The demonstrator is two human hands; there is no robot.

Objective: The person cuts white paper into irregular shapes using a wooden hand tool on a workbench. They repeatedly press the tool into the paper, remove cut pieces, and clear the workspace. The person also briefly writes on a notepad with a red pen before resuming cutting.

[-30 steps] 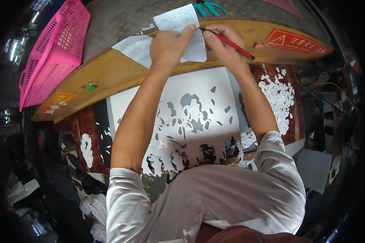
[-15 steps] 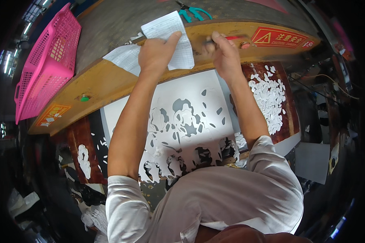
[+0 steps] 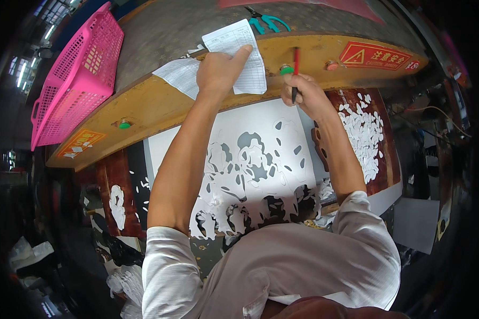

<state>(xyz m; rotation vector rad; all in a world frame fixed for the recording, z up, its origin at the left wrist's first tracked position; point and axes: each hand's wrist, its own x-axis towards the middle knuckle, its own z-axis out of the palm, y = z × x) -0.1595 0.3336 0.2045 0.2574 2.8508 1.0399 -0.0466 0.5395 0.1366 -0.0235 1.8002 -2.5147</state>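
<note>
Head view. Far left: pink basket (image 3: 77,74) at left end of patterned counter (image 3: 159,26). Orange label (image 3: 81,143) below it, on yellow beam (image 3: 149,106) along counter's near edge. Below beam: dark red left board (image 3: 104,183), bearing white cut-out (image 3: 117,206). Left green button (image 3: 124,125) on beam, just rightward.

Next: left leaf (image 3: 178,72) of printed paper, draped across counter edge and beam. Left grip (image 3: 221,72) closed on right leaf (image 3: 250,69), thumb pressed to its printed face; cannot tell whether joined to left leaf behind the grip. Below beam, between forearms: white sheet (image 3: 261,117), pierced by many dark openings, lower part ragged.

Teal cutters (image 3: 257,25) on counter, near right leaf's top corner. Right green button (image 3: 286,69) on beam. Just beside it in view: red-and-black pen (image 3: 296,58), near vertical, red end up and slightly blurred; held in right grip (image 3: 308,94), fingers curled narrow around it, apart from paper.

Farther right: red button (image 3: 331,66), then red label (image 3: 378,55), both on beam. Below: small white pieces (image 3: 362,135), heaped on dark red right board (image 3: 391,154).
</note>
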